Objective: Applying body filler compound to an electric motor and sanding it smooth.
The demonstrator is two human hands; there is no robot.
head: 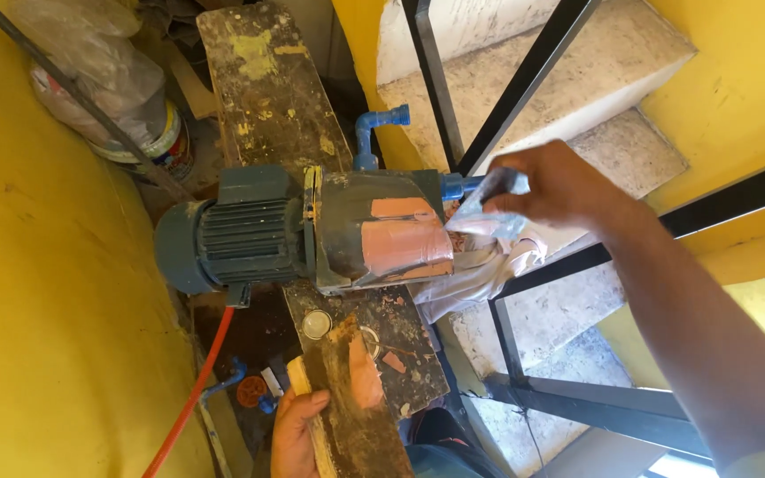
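Right hand fingers clenched on crumpled plastic at pump — left hand gripping plank

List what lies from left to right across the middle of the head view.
Yellow wall → pump motor → pump body patched with orange tape → crumpled plastic sheet → right hand → black railing.

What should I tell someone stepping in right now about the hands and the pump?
Left hand grips the near end of the wooden plank. Right hand holds a crumpled plastic sheet against the pump's taped end. The pump lies across the plank beside the stair railing. Orange tape patches are already on its casing. The plastic is still loose, not fixed down.
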